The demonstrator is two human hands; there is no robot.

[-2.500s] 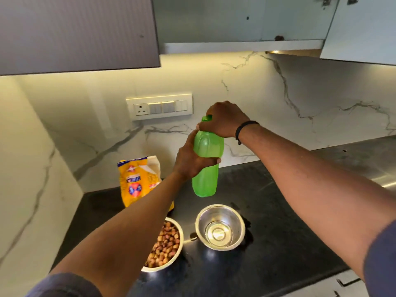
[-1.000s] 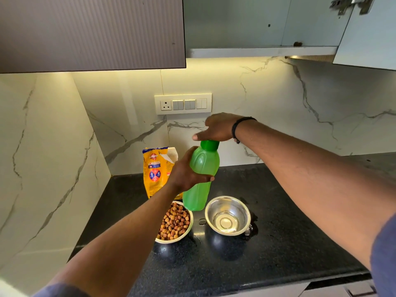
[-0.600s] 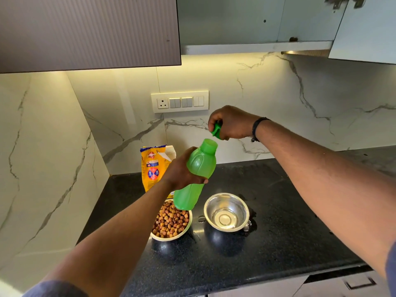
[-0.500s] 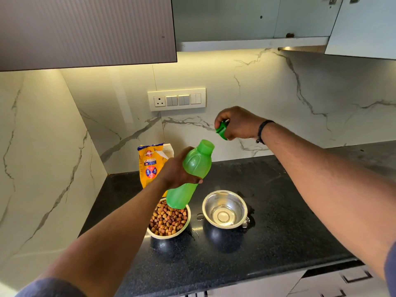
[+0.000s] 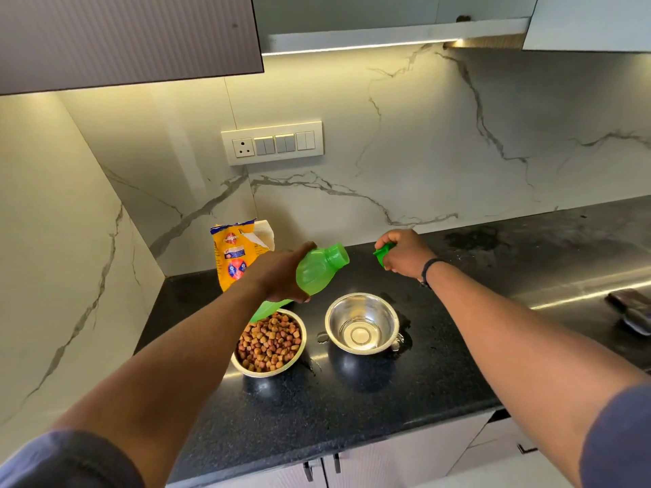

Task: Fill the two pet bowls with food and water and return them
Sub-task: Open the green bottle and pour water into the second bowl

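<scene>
A: Nearest us, our two forearms reach over the front edge of the black table (image 5: 352,410), blue sleeves at the bottom corners.

B: Bowls next. Kibble bowl (image 5: 269,342) sits just below our left hand (image 5: 281,276), full of brown pellets. Steel bowl (image 5: 362,323) stands beside it, between and below both hands, with only a thin film of liquid at the bottom as far as we can tell. Small wet spots on the table around it.

A: Left hand state?

B: Fingers wrapped round the green bottle (image 5: 317,269), gripping its middle. Bottle is tilted, open mouth pointing right toward our right hand (image 5: 405,255), base hanging over the kibble bowl's rim. No stream visible from the mouth.

A: Right hand?

B: Curled tight on the green cap (image 5: 382,253), held beyond the steel bowl, apart from the bottle mouth. Dark band on that wrist.

A: Farther back?

B: Orange pet food bag (image 5: 234,255) upright behind our left hand, top torn open, against the marble wall. Switch panel (image 5: 272,143) on the wall above the hands. A dark object (image 5: 630,308) far right of our right hand, we cannot tell what.
</scene>
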